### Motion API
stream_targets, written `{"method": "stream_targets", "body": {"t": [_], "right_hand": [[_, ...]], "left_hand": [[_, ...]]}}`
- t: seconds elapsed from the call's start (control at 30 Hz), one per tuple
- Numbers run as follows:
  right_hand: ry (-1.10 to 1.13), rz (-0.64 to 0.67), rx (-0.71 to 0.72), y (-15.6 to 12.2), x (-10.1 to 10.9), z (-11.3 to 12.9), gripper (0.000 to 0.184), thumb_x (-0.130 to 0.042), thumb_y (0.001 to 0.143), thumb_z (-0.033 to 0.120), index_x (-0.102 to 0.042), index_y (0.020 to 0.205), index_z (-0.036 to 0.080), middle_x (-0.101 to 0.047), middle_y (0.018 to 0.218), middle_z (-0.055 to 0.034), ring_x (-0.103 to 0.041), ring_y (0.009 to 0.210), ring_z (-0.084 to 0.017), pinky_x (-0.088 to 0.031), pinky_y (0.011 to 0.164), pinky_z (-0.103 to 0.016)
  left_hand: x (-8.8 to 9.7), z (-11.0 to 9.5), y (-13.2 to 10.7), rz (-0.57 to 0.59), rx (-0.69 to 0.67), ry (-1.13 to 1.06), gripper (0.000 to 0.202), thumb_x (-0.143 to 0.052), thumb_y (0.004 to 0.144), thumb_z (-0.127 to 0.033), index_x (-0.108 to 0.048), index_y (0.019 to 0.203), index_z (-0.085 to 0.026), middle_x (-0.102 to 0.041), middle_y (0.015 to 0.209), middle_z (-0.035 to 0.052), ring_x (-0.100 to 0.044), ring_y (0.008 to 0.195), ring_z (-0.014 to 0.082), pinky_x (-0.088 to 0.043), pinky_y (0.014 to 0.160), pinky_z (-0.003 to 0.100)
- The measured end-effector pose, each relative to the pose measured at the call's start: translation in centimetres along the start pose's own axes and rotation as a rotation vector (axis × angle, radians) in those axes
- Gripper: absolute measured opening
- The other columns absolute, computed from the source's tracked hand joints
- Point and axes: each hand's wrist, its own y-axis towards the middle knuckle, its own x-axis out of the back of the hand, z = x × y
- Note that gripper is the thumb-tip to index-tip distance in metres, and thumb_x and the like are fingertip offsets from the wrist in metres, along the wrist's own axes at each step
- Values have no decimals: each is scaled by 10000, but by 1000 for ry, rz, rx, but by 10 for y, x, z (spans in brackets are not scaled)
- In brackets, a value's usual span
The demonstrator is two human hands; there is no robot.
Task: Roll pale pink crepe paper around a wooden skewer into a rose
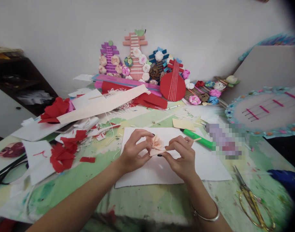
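Note:
A pale peach crepe-paper flower [157, 143] is pinched between both hands above a white sheet of paper [147, 175]. My left hand [134, 151] closes on its left edge, fingertips among the petals. On the other side, my right hand [183, 158] grips the flower's gathered base between thumb and fingers. A thin pale stick [197, 139] pokes out to the right behind my right hand; whether it joins the flower is hidden. A silver bangle [210, 218] circles my right wrist.
Gold-handled scissors [250, 196] lie at the right. A green tube [198, 139] rests behind my right hand. Red paper scraps [62, 156] and eyeglasses [14, 172] are at left. Flower-trimmed paper instruments, including a red one [172, 85], stand against the wall.

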Motion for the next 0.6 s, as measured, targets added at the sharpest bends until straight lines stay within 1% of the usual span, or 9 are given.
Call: {"method": "stream_targets", "body": {"t": [0.13, 0.23, 0.33, 0.47, 0.6], "right_hand": [[2, -1, 2, 0, 0, 0, 168, -612, 791, 278, -539, 662, 198, -548, 681, 9, -511, 662, -143, -260, 753, -350], [11, -1, 4, 0, 0, 0, 163, -623, 784, 273, -544, 664, 197, -553, 683, 8, -518, 669, -143, -261, 755, -351], [14, -2, 11, 1, 0, -1, 153, -638, 779, 285, -563, 680, 196, -567, 681, 6, -531, 673, -146, -266, 749, -350], [20, 1, 8, 1, -1, -2, 149, -654, 775, 294, -585, 690, 194, -578, 661, 10, -537, 658, -138, -275, 738, -343], [20, 12, -10, 1, 0, -3, 163, -652, 778, 317, -595, 682, 199, -595, 661, 12, -540, 646, -131, -281, 721, -335]], "left_hand": [[0, 0, -2, -33, -19, 21, 136, -618, 703, -85, -535, 683, -191, -601, 1002, 81, -557, 950, 210, -493, 789, 375], [0, 0, -2, -30, -23, 21, 141, -618, 700, -79, -535, 698, -192, -594, 1013, 85, -552, 958, 213, -493, 795, 380], [0, -1, 0, 9, 9, -23, 151, -608, 704, -60, -540, 742, -189, -579, 1050, 99, -537, 996, 220, -484, 816, 388], [-2, -2, 3, 90, 57, -141, 170, -592, 725, -55, -544, 825, -184, -572, 1079, 109, -523, 1024, 214, -466, 852, 391], [-2, -2, 4, 145, 102, -176, 135, -596, 725, -84, -555, 798, -189, -580, 1084, 102, -518, 1027, 216, -457, 859, 387]]}}
